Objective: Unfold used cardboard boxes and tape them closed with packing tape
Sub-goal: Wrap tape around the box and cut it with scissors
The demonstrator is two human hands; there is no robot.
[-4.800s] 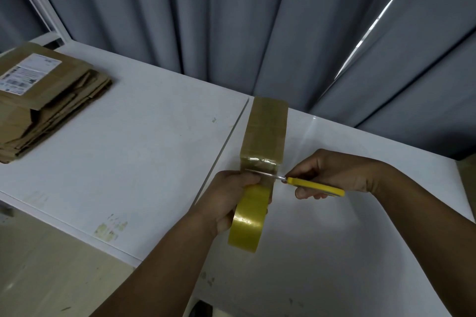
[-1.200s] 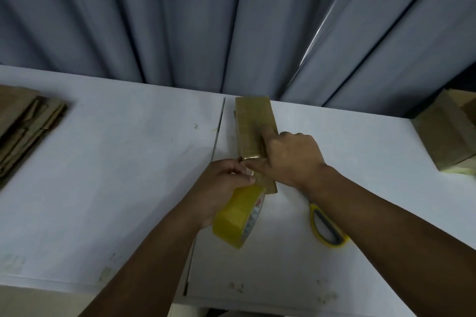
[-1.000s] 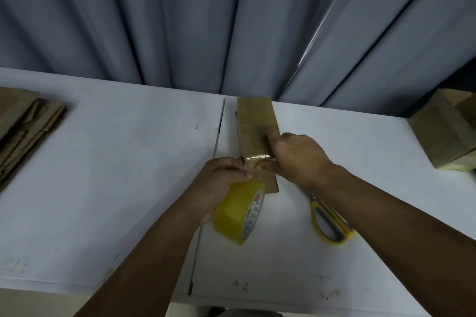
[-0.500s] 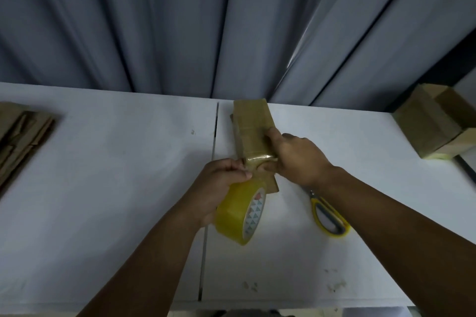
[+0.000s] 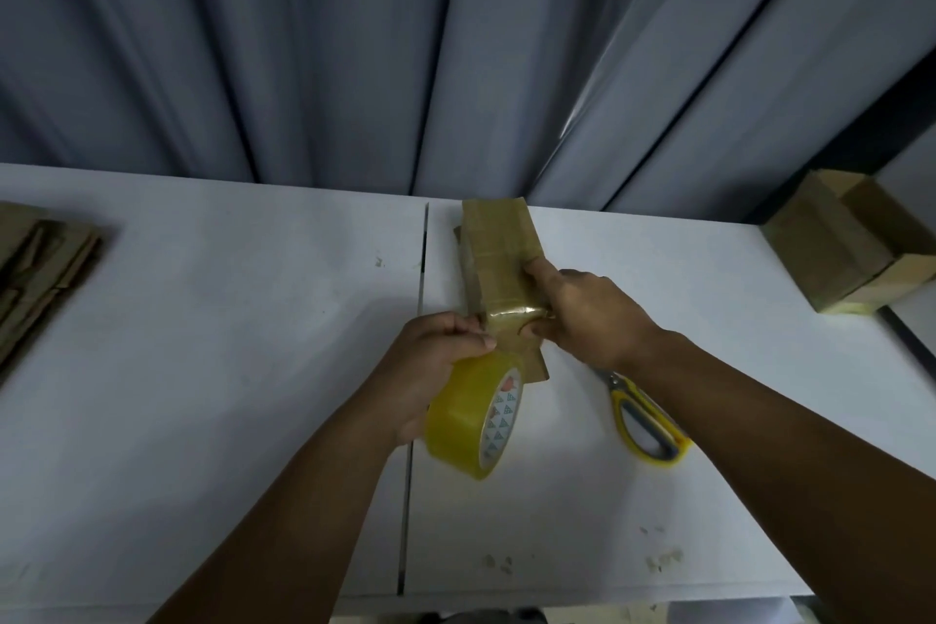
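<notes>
A: Head view, first entry?
B: Cardboard box (image 5: 499,243), long and narrow, on the white table (image 5: 228,319), centre, just right of the tabletop seam

A: Hands?
B: Left hand (image 5: 435,360) wrapped round the roll of packing tape (image 5: 473,413), at the box's near end. Right hand (image 5: 587,314) clasps that end, thumb pressing the glossy strip onto the card

A: Loose items?
B: Yellow-handled scissors (image 5: 646,421), near right, unheld; flattened boxes (image 5: 40,264), far left; taped boxes (image 5: 851,248), far right

A: Handling note?
B: Probably sealing the tape end: rub firmly from the top edge downward, with the roll held clear so no wrinkle sets
</notes>
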